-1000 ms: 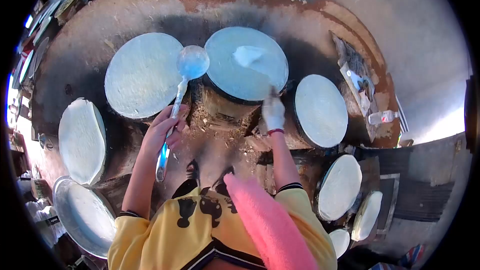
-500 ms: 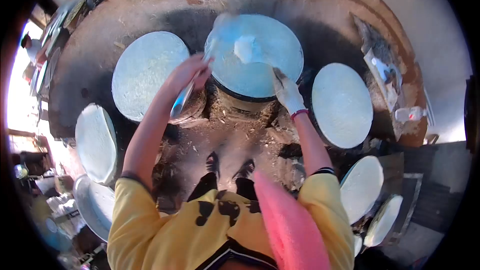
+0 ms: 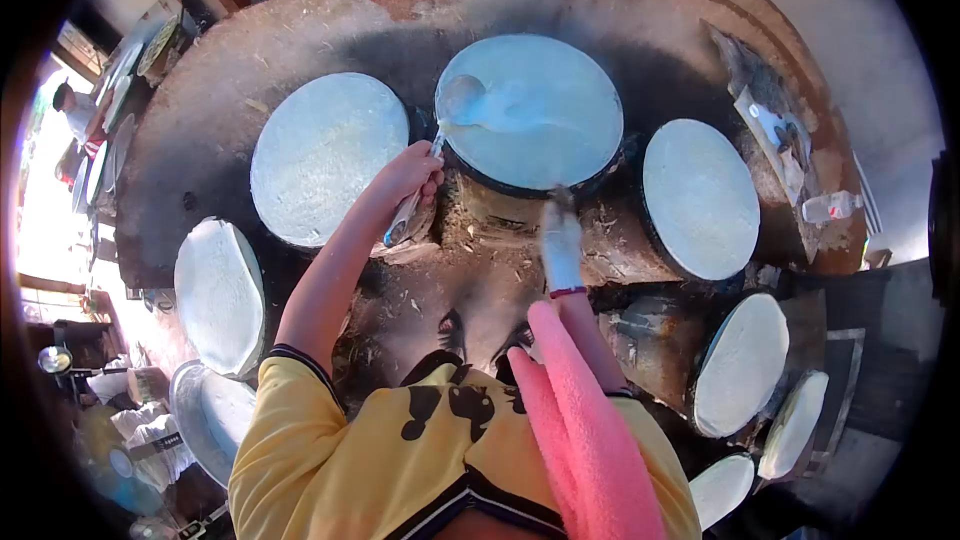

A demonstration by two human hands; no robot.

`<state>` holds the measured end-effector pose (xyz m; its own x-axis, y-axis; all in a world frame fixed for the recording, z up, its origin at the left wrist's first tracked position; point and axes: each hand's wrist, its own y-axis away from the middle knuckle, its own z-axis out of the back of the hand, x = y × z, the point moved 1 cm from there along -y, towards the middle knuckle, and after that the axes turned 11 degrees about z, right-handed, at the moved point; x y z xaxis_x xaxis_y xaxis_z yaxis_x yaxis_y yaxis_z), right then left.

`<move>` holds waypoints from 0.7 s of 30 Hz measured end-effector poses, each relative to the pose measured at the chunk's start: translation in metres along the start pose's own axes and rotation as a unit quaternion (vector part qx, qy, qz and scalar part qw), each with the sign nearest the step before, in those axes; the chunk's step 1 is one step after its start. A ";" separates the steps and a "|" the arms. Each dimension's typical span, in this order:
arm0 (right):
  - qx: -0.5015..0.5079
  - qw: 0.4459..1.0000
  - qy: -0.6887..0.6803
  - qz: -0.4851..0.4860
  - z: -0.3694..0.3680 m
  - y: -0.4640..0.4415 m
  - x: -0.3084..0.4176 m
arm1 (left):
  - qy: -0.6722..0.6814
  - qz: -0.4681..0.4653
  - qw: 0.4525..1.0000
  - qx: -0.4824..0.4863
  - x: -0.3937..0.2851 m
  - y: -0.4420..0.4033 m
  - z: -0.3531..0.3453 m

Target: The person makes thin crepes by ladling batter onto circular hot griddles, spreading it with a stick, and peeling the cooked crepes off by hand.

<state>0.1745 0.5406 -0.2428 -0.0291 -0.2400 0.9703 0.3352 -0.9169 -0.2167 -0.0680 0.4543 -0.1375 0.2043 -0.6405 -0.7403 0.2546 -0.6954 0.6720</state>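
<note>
Left hand is clamped on the ladle, over the middle pan's left side — probably best kept level, with light strokes so the white stuff goes on even. Right hand is just a blur by the near rim, can't tell if its fingers are apart. Brown surface curves behind — sooty, bottle at right, grey wall beyond.

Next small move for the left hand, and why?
Probably sweep the ladle gently rightward across the middle round surface: the left hand grips its handle, its bowl is at that surface's left part, and a pale streak beside it looks uneven.
</note>
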 end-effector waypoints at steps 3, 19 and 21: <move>0.015 0.985 0.168 -0.019 0.008 0.023 0.005 | 0.046 -0.007 0.999 0.022 0.015 0.015 -0.014; 0.216 0.879 0.367 0.213 -0.011 0.045 0.043 | 0.426 -0.060 0.875 0.220 0.048 0.096 -0.045; 0.135 0.962 0.170 0.167 -0.005 0.037 0.022 | 0.512 -0.064 0.802 0.302 0.079 0.111 -0.036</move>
<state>0.1816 0.4994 -0.2298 -0.1678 -0.6396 0.7502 0.6097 -0.6653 -0.4309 0.0108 0.3387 -0.1219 0.9603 -0.1637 -0.2260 -0.1061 -0.9631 0.2472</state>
